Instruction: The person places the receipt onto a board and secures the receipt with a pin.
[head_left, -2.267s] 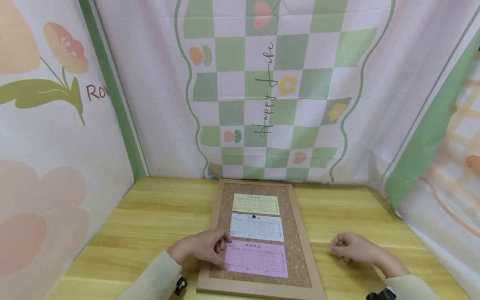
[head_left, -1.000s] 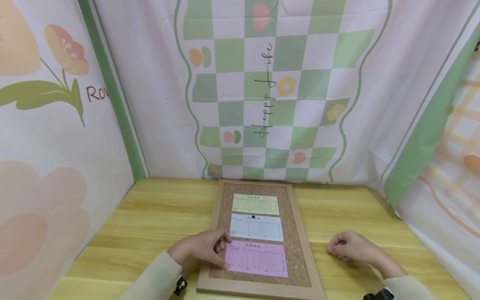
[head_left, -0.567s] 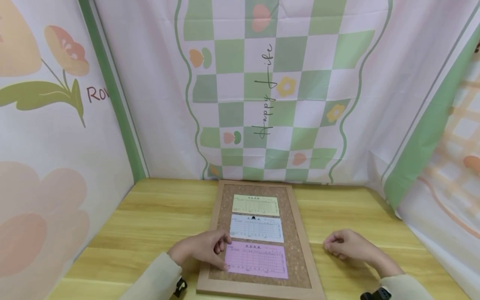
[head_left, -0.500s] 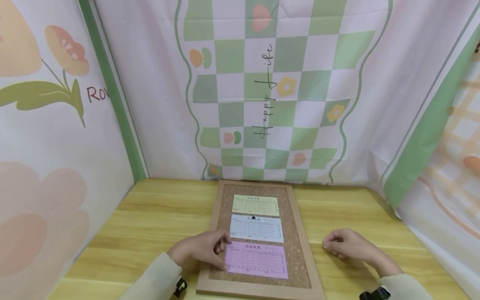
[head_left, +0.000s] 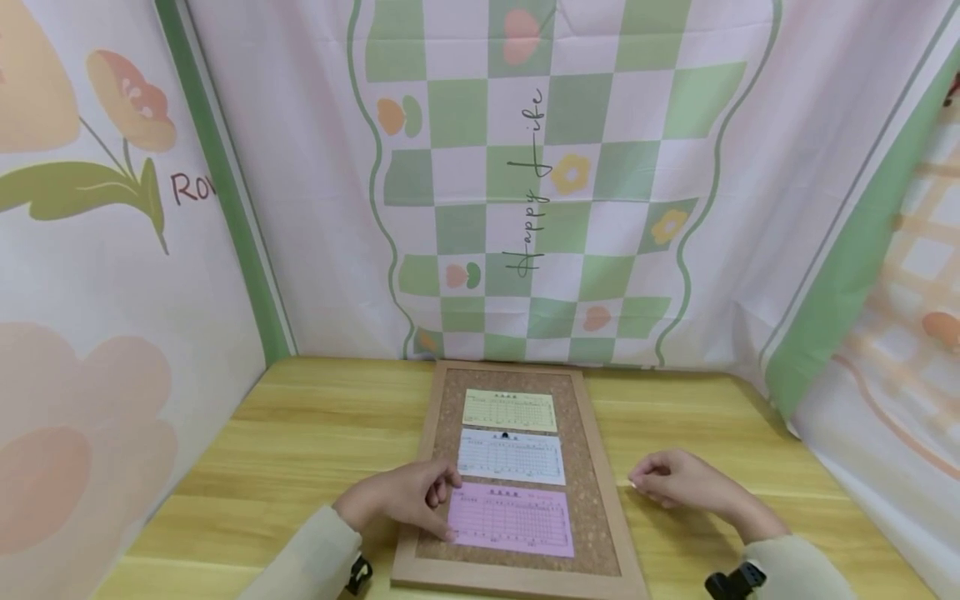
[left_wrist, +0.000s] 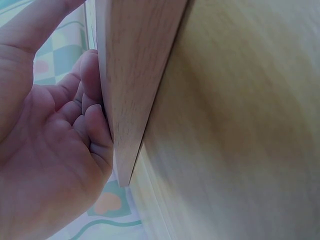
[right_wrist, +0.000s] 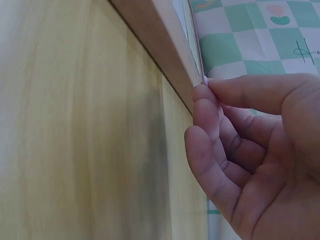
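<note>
A pink printed form lies on a wood-framed cork board, nearest the person. My left hand rests at its left edge, thumb at the lower corner and index finger at the upper one; the other fingers are bent over the frame. Beyond it lie a pale blue form, with a black pin at its top edge, and a yellow form. To the right of the board, my right hand pinches a small pale object between thumb and index finger; its kind is mostly hidden.
The board lies on a wood-grain table, its far end close to a green-and-white checked cloth. Printed cloth walls stand left and right. Each wrist wears a dark strap with a device.
My right hand has moved left and slightly away from me, closer to the board's right edge, with the pale object in its fingertips. The left hand and the forms have stayed in place.
</note>
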